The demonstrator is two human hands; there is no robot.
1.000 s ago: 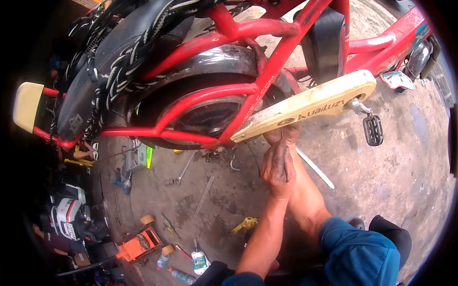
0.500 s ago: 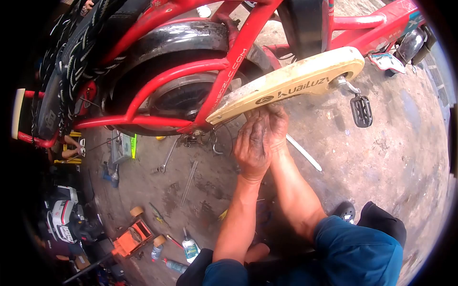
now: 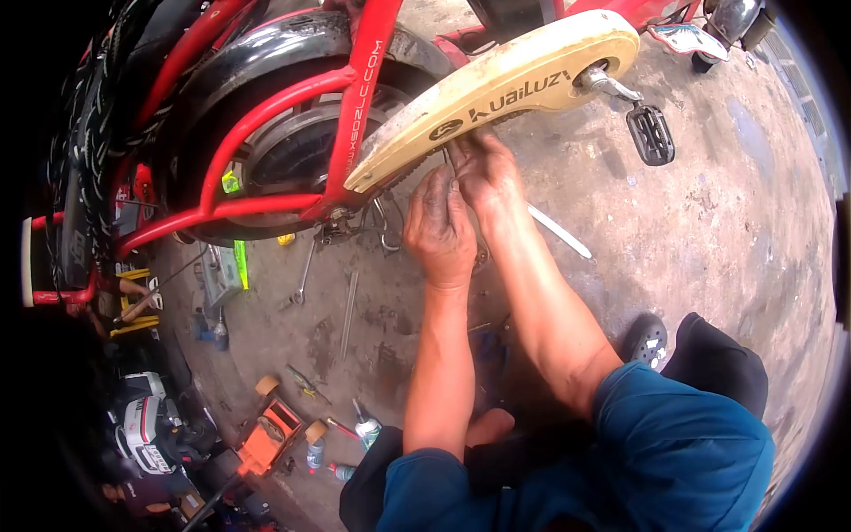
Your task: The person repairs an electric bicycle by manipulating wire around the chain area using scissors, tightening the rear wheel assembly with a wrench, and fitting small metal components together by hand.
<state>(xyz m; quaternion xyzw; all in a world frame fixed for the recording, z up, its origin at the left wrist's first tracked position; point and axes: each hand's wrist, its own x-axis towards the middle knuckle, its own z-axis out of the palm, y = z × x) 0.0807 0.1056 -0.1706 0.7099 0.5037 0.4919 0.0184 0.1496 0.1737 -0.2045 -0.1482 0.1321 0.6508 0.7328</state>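
Observation:
A cream chain guard (image 3: 496, 84) with dark lettering slants across the red bicycle frame (image 3: 355, 106), above my hands. My right hand (image 3: 487, 173) is curled close under the guard's lower edge, its fingertips partly hidden there. Just left of it and touching it, my left hand (image 3: 439, 226) has its fingers bent and pressed together. A thin dark strand, perhaps a cable, shows by the fingertips; what either hand grips is hidden. The chain shows along the guard's underside. A crank with a black pedal (image 3: 651, 135) is at the guard's right end.
A rear wheel with a dark fender (image 3: 301, 53) is at upper left. On the floor lie a wrench (image 3: 306, 270), a white strip (image 3: 560, 232), a metal rod (image 3: 350, 315), an orange floor jack (image 3: 270, 439) and bottles. Another person's hand (image 3: 133, 288) shows at far left.
The view has shifted, so the bicycle sits higher and further left. My hands, overlapped before, are now slightly apart at the wrists, with the left lower beside the right.

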